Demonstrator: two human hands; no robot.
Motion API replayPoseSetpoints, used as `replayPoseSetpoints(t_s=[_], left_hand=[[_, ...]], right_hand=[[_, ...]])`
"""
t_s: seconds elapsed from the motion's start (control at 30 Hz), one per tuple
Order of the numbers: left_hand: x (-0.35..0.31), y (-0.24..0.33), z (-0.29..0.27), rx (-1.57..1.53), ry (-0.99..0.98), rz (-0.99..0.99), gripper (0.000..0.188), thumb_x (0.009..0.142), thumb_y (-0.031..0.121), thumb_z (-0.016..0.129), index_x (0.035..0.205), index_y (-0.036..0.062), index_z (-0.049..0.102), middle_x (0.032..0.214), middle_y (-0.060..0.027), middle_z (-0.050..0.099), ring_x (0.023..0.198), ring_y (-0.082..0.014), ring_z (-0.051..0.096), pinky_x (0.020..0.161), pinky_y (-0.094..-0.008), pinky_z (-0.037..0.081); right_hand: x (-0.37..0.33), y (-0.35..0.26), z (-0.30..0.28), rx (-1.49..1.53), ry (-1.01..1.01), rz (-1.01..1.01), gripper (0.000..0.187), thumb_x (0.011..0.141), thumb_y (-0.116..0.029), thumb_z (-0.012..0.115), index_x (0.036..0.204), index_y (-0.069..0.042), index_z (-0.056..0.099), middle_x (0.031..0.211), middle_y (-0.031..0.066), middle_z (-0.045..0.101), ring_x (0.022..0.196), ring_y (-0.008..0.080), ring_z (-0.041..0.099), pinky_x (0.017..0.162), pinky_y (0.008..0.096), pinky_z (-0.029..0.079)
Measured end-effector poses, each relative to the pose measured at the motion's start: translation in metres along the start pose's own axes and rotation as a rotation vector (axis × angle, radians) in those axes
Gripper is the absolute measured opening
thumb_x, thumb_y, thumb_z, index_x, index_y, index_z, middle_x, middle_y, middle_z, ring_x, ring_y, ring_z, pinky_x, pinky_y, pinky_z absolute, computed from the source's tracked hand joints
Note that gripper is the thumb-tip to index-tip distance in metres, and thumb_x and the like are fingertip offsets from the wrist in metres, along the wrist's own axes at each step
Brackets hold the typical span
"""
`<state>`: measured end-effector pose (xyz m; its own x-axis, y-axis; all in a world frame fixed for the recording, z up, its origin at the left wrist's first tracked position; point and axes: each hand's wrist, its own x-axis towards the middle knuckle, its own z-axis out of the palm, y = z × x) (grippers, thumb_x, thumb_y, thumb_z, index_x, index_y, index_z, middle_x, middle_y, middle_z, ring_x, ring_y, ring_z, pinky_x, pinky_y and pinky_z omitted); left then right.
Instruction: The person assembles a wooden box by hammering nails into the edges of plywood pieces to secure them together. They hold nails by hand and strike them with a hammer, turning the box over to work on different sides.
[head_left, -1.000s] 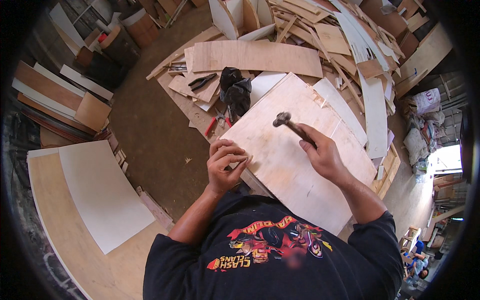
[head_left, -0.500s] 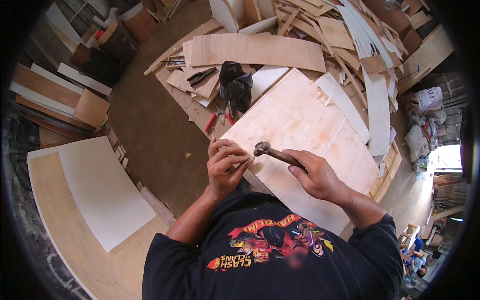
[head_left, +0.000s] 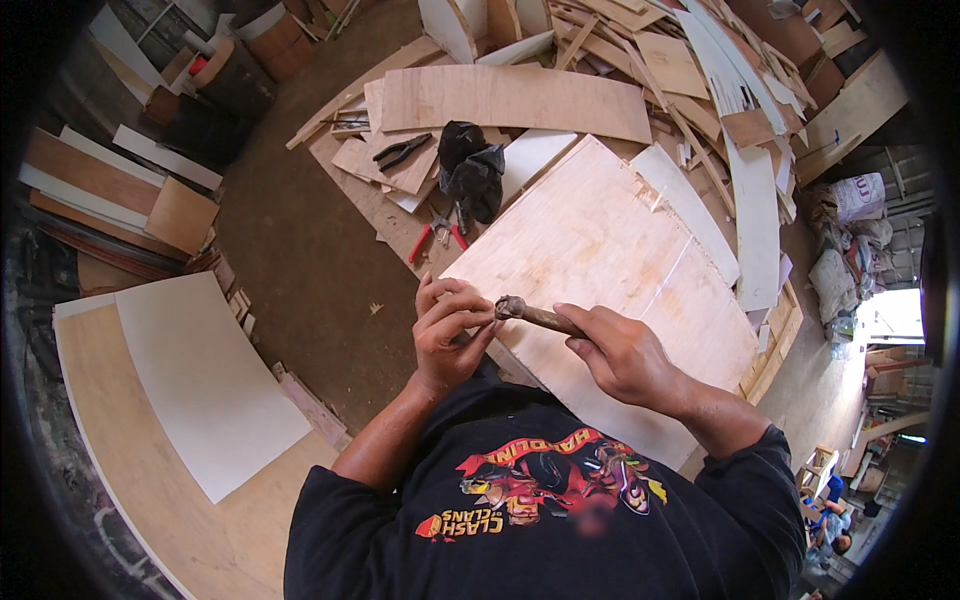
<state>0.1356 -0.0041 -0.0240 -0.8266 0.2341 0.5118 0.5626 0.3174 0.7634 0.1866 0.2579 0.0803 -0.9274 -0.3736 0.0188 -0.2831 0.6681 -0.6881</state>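
Observation:
My right hand [head_left: 625, 355] grips the wooden handle of a hammer [head_left: 540, 317]. The hammer's dark head is right beside the fingertips of my left hand [head_left: 452, 325], over the near left edge of a pale plywood panel [head_left: 610, 250]. Thumb and fingers of the left hand are pinched together at that edge. Whatever they hold, if anything, is too small or hidden to make out. Past the panel's left corner lie red-handled pliers [head_left: 438, 232] and a crumpled black plastic bag [head_left: 472, 175].
Black-handled pliers [head_left: 402, 152] rest on plywood scraps, near a long curved board [head_left: 515, 103]. A heap of wood offcuts [head_left: 690, 75] fills the far right. At left stands a surface with a white sheet [head_left: 205, 380]. Another person [head_left: 832, 525] is far off at lower right.
The hammer has moved left, its head coming up to my left fingertips, and my right hand has shifted slightly left with it. My left hand stays in place.

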Motion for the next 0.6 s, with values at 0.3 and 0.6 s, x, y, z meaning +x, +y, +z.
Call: replayPoseSetpoints(t_s=[0.3,0.6], left_hand=[[-0.0005,0.0027,-0.0015,0.008,-0.011,-0.044,0.014,0.075,0.010,0.091,0.083,0.0142,0.080,0.095,0.0027,0.076,0.116,-0.0256,0.063,0.120,-0.0527,0.026],[0.0000,-0.0011,-0.0024,0.014,-0.033,-0.018,0.018,0.071,0.010,0.092,0.081,0.0139,0.077,0.096,0.0024,0.076,0.117,-0.0276,0.064,0.120,-0.0538,0.026]], right_hand=[[-0.0014,0.0039,0.0016,0.023,-0.010,0.017,0.047,0.094,-0.009,0.070,0.139,-0.005,0.059,0.097,0.0163,0.067,0.088,0.0358,0.069,0.074,0.0442,0.055],[-0.0037,0.0032,0.0052,-0.007,-0.017,-0.006,0.048,0.093,-0.009,0.070,0.140,-0.005,0.059,0.095,0.0147,0.067,0.085,0.0346,0.068,0.072,0.0441,0.054]])
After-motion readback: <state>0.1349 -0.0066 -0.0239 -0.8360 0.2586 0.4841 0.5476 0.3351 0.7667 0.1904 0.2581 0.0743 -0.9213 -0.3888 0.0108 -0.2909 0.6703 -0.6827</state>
